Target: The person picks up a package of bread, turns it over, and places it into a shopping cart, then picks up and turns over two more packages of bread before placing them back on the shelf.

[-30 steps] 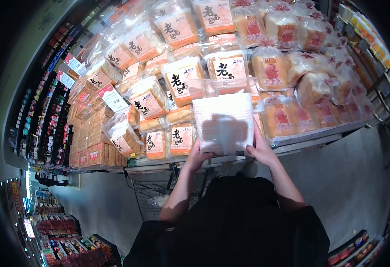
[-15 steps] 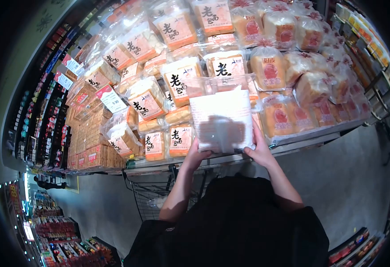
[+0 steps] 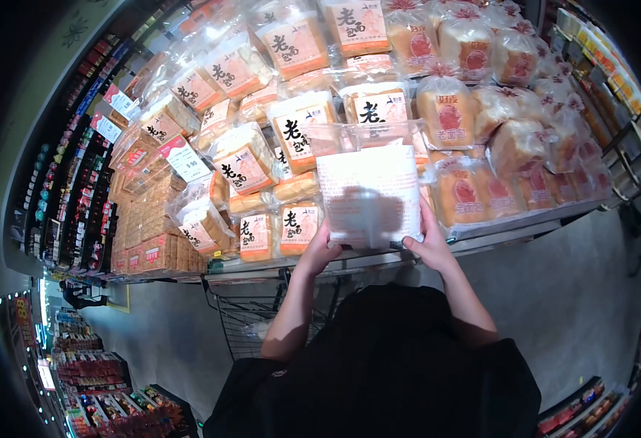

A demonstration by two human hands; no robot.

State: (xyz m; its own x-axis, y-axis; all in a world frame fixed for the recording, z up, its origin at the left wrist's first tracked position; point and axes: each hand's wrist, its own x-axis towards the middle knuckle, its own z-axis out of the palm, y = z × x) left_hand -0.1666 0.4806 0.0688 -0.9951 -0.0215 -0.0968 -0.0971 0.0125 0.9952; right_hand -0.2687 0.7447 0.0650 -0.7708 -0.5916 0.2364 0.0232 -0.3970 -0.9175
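A bagged loaf of bread (image 3: pixel 371 193) is held in front of the display, with its white back label of fine print facing me and a shadow across it. My left hand (image 3: pixel 322 252) grips its lower left corner. Against the lower right corner, my right hand (image 3: pixel 428 244) has its thumb on the front and its other fingers partly hidden behind. Just beyond the bag stand more packaged loaves (image 3: pixel 302 131) with orange labels and black lettering.
Tied clear bags of bread (image 3: pixel 446 113) with red print fill the display's right side. Boxed brown goods (image 3: pixel 145 226) and a price card (image 3: pixel 184 159) are on the left. A black wire shopping cart (image 3: pixel 251 321) stands below the display edge. A person (image 3: pixel 79 294) is far left.
The held loaf has tilted so its printed back label faces me more fully. Both hands keep their hold on its lower corners. The view has shifted slightly.
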